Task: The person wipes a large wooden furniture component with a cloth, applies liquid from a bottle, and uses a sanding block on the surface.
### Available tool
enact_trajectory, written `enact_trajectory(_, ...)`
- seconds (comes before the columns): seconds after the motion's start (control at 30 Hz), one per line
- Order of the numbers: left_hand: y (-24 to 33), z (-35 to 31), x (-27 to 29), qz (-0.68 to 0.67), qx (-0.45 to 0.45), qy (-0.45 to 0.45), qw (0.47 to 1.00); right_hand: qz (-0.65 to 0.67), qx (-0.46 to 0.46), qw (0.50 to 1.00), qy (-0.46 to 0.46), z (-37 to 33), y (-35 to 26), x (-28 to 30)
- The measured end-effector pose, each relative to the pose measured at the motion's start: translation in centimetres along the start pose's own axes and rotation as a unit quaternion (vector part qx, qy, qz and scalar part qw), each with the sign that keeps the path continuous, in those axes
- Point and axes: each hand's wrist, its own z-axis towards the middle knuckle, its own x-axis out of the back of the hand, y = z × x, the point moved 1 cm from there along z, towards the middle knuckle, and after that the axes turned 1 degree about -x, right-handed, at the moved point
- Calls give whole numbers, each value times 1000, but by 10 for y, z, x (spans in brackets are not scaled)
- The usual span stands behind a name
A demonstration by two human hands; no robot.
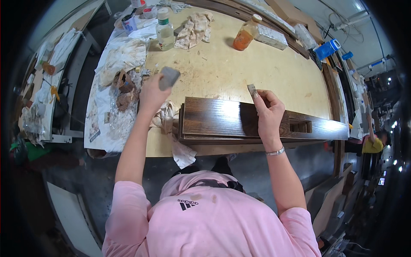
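Observation:
A grey sanding block (170, 77), slightly blurred, is gripped in my left hand (151, 93) above the left part of the table. My right hand (270, 115) pinches a small flat, pale-smeared piece that looks like a scraper blade (251, 89); much of it is hidden in the fingers. Beneath the right hand lies a stack of dark brown, glossy wooden boards (214, 113) along the table's near edge. Its top board has a rectangular slot (301, 126) toward the right end. A stained cloth (168, 115) is bunched at the stack's left end and hangs over the edge.
On the wooden table (209, 70) stand a see-through bottle (165, 34) and a bottle of orange liquid (246, 35). A crumpled rag (195, 30) lies between them. Brown putty-like lumps (124, 98) sit on plastic at left. Long dark boards (332, 85) border the right side.

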Motion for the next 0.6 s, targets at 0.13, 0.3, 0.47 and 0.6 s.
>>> enact_trajectory(0.13,37,-11,40,-319,-22,-97,942,-3,11,1000,10,-1,-1,3)
enact_trajectory(0.3,42,-21,43,-235,1,-141,962,3,12,1000,-2,1,-2,-1)
enact_trajectory(0.47,57,-30,45,-441,-3,-146,886,-16,14,1000,10,0,-1,2)
enact_trajectory(0.6,38,-19,29,-348,49,-111,930,-12,11,1000,4,2,-4,0)
